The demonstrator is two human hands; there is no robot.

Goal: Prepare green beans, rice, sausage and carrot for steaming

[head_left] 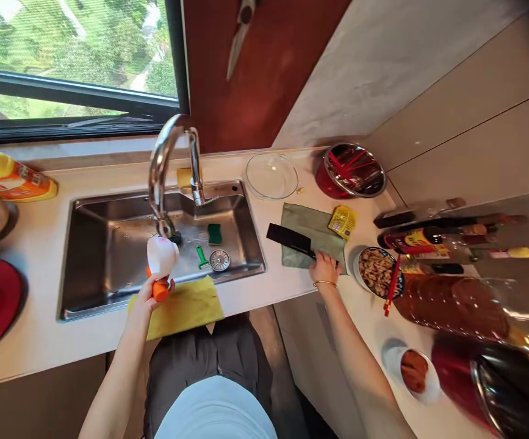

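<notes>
My left hand is closed over the near edge of the sink. It grips an orange carrot together with a pale, pinkish-white piece whose kind I cannot make out. On the counter at the right, my right hand is wrapped around the handle of a black-bladed kitchen knife. The blade points left across a folded green cloth. In the sink lie a green peeler, a round drain strainer and a green sponge.
A chrome faucet arches over the sink. A yellow cloth drapes over the front edge. Behind the green cloth stand a glass dish and a red pot. Rightward are a yellow packet, a filled bowl and several bottles.
</notes>
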